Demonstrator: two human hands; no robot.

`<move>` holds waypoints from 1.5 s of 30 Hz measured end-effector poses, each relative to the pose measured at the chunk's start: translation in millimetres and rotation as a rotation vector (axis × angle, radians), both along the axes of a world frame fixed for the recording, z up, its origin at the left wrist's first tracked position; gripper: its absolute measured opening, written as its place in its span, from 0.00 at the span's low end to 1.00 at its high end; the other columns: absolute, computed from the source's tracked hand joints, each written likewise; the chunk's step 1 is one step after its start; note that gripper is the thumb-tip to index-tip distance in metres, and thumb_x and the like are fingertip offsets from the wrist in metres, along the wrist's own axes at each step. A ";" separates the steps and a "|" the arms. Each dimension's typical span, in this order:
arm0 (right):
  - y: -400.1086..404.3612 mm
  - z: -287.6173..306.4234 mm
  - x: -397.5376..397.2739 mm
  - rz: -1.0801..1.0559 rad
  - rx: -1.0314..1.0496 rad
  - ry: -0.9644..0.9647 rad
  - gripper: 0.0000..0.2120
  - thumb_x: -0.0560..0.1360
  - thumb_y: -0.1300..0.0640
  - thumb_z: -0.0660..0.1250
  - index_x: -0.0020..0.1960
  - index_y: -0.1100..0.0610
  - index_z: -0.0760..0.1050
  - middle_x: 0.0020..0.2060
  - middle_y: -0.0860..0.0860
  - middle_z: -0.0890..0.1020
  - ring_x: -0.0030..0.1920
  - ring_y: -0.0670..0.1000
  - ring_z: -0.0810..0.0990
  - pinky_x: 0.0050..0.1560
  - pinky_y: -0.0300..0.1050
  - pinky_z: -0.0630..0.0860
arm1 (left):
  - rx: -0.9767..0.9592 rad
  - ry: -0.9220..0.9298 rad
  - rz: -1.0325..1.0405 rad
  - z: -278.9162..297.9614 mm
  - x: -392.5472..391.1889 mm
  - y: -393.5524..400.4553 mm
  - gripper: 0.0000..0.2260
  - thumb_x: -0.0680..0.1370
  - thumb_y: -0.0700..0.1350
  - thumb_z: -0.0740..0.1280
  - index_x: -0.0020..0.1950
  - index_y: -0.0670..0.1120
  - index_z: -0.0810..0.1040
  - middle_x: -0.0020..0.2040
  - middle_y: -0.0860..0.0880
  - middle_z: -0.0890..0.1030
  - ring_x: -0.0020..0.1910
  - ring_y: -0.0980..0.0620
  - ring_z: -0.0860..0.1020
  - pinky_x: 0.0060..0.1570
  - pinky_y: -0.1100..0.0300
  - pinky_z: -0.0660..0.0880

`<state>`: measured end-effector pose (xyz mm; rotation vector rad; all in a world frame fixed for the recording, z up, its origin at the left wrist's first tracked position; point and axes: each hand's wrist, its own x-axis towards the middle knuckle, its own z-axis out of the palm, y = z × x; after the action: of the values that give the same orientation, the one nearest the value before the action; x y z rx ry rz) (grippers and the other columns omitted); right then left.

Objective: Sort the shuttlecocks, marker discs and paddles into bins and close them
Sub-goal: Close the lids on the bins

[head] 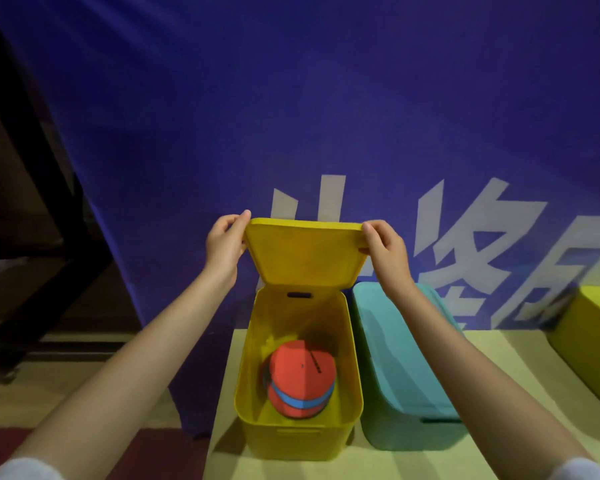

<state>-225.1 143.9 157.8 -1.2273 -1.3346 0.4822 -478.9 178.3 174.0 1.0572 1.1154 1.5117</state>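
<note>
A yellow bin (352, 358) stands open on the table, with a stack of red and blue marker discs (300, 384) inside. Its yellow lid (305, 252) is tilted upright above the bin's far edge. My left hand (224, 249) grips the lid's left corner and my right hand (387, 252) grips its right corner. A teal bin (402, 368) with its lid on stands just right of the yellow bin. No shuttlecocks or paddles are visible.
Another yellow bin (589, 341) sits at the right edge of the pale table (499, 427). A blue banner (291, 116) with white characters hangs behind. Dark frame legs (49, 202) and the floor lie to the left, beyond the table's left edge.
</note>
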 end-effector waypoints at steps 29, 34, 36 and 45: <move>-132.3 -184.5 -38.8 0.023 -0.609 -0.157 0.25 0.79 0.54 0.63 0.74 0.51 0.60 0.74 0.52 0.58 0.73 0.55 0.61 0.72 0.52 0.62 | -0.321 0.621 -0.102 -187.2 -6.3 -118.5 0.21 0.83 0.41 0.55 0.76 0.52 0.60 0.73 0.49 0.68 0.66 0.46 0.72 0.60 0.51 0.73; -141.0 -186.7 -41.5 0.033 -0.592 -0.235 0.22 0.80 0.53 0.60 0.74 0.50 0.61 0.76 0.54 0.54 0.75 0.55 0.58 0.72 0.50 0.60 | -0.278 0.607 -0.059 -203.8 -8.3 -121.9 0.20 0.83 0.41 0.53 0.76 0.52 0.62 0.72 0.48 0.69 0.63 0.43 0.74 0.57 0.50 0.73; -142.3 -186.7 -41.3 0.025 -0.585 -0.245 0.22 0.80 0.54 0.60 0.73 0.50 0.62 0.76 0.53 0.54 0.75 0.55 0.58 0.72 0.49 0.61 | -0.293 0.607 -0.054 -205.2 -7.1 -119.7 0.20 0.83 0.40 0.53 0.75 0.53 0.62 0.69 0.45 0.72 0.60 0.40 0.75 0.50 0.51 0.74; -146.8 -200.4 -45.8 0.023 -0.575 -0.326 0.22 0.81 0.53 0.57 0.74 0.49 0.59 0.77 0.52 0.50 0.75 0.55 0.57 0.72 0.47 0.60 | -0.149 0.633 -0.072 -222.8 -9.2 -131.1 0.19 0.83 0.37 0.53 0.73 0.49 0.65 0.73 0.47 0.66 0.71 0.48 0.67 0.68 0.58 0.65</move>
<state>-270.9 -3.0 -42.6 -1.8236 -1.5393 0.7372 -488.0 47.2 -48.8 1.5024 1.5692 1.0330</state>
